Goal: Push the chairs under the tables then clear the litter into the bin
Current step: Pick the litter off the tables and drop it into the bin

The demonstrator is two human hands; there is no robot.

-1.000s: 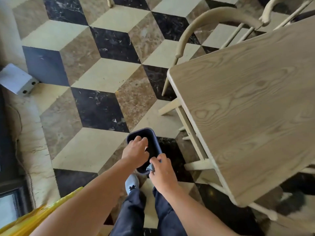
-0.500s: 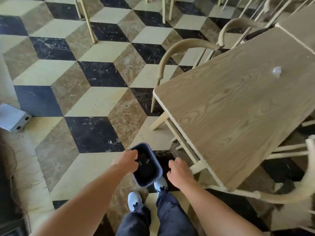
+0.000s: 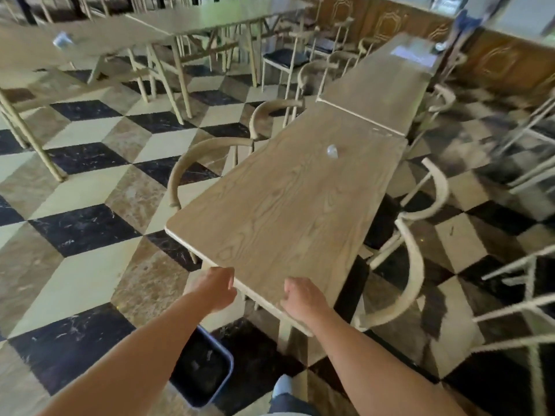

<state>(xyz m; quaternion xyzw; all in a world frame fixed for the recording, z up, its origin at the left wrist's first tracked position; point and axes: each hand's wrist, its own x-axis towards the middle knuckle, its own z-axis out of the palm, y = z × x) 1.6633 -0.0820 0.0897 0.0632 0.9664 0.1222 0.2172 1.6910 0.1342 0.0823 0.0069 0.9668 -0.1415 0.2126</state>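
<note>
A dark blue bin (image 3: 204, 373) stands on the floor beneath my left forearm, with small scraps inside. My left hand (image 3: 214, 288) hovers at the near edge of the long wooden table (image 3: 270, 220), fingers loosely curled and holding nothing. My right hand (image 3: 303, 298) is over the same edge, also holding nothing. A crumpled clear piece of litter (image 3: 332, 151) lies further up the tabletop. Curved-back wooden chairs stand at the table's left side (image 3: 192, 163) and right side (image 3: 416, 265), the right one angled away from the table.
A second table (image 3: 378, 85) abuts the far end. More tables and chairs fill the back left, one table carrying another clear scrap (image 3: 62, 40). White chair frames (image 3: 525, 301) crowd the right. The chequered marble floor (image 3: 90, 205) lies to the left.
My hands have left the bin and risen to the table's near edge. The view has lifted from the floor to the whole table and room.
</note>
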